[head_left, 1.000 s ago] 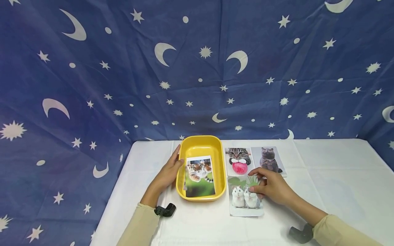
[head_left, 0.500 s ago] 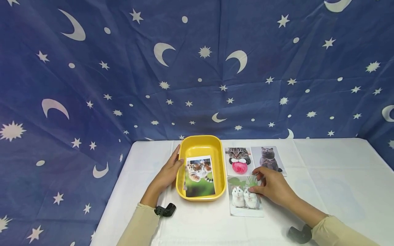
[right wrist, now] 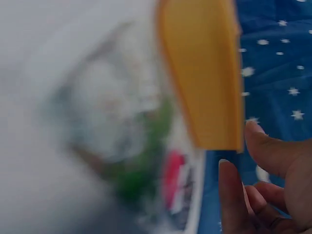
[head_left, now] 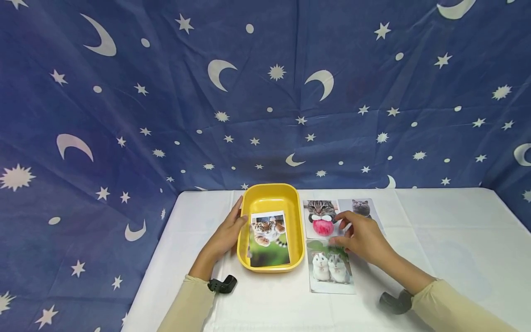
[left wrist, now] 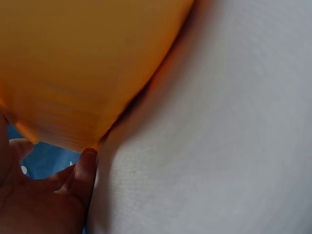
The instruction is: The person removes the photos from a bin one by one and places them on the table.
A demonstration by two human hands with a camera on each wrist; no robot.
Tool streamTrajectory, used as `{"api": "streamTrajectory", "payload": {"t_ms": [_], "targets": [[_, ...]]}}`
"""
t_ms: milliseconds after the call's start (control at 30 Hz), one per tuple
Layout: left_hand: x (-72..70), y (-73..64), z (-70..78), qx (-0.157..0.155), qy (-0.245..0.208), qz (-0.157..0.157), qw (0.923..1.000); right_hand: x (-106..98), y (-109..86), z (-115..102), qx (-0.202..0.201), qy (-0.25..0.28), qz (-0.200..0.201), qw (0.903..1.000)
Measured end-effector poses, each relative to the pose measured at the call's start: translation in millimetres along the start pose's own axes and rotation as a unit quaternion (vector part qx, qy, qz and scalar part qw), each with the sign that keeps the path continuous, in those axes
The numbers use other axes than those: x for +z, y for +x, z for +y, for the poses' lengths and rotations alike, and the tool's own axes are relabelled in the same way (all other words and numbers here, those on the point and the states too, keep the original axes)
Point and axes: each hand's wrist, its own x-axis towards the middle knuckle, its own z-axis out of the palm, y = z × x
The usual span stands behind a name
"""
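Nearest, two beige sleeves (head_left: pixel 186 306) are seen entering over the white-clothed table (head_left: pixel 452 258), a black wrist camera (head_left: pixel 224 285) worn at each. The hamster card (head_left: pixel 330 272) is laid flat, face up, and above its far edge the right hand (head_left: pixel 367 240) is held, thumb and forefinger parted. By the right wrist view a plain gap is shown between those tips; the cards are blurred there, so whether one is touched cannot be told.

To the left, the yellow tray (head_left: pixel 296 258) is gripped at its left rim by the left hand (head_left: pixel 226 233), thumb over the rim, fingers along the outside. That ridged outer wall is given by the left wrist view; the tiger card (head_left: pixel 269 244), lying towards the tray's near end, only by the head view.

Farther back, the tabby cat card (head_left: pixel 322 221) is set just beside the tray, then the grey cat card (head_left: pixel 362 207), partly covered by the right hand. The tray's far end is kept close to the table's far edge; rightwards, broad cloth is stretched to the right edge. Beyond, a blue star-and-moon curtain (head_left: pixel 265 129) is hung.
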Motion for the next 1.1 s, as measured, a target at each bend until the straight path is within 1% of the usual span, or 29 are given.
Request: {"api": "streamTrajectory", "payload": {"t_ms": [167,267,333,400,567,733,833,1000,1100], "targets": [[-1.1,0.5,-0.3,0.004,-0.004,-0.002,1.0000,-14.8,33.2,-29.8,0.007,0.051,-0.007,0.9986],[-1.6,0.9,-0.4,0.005,-0.001,-0.003,1.0000,-16.5,54.6,-52.5,-0.002,0.080,-0.019,0.9966],[-1.5,1.0,-0.4,0.007,-0.002,-0.002,1.0000,-13.4,67.6,-67.3,-0.015,0.091,-0.034,0.9951],[-1.1,1.1,0.0,0.006,-0.001,-0.001,1.0000,-8.1,79.5,-80.3,-0.037,0.097,-0.057,0.9929],[0.4,0.7,0.8,0.005,-0.006,-0.001,1.0000,8.9,106.3,-105.0,-0.078,0.099,-0.110,0.9860],[0.9,0.3,0.0,0.004,-0.007,-0.002,1.0000,29.4,128.2,-117.4,-0.111,0.094,-0.158,0.9768],[0.7,-0.3,-0.1,0.005,-0.010,-0.010,0.9999,42.1,136.8,-119.5,-0.125,0.089,-0.197,0.9683],[0.7,0.0,-1.1,0.020,-0.024,-0.018,0.9994,59.4,145.5,-121.5,-0.122,0.062,-0.259,0.9562],[-0.1,-0.5,-0.7,0.025,-0.029,-0.016,0.9991,68.2,149.6,-123.7,-0.115,0.043,-0.286,0.9504]]}}
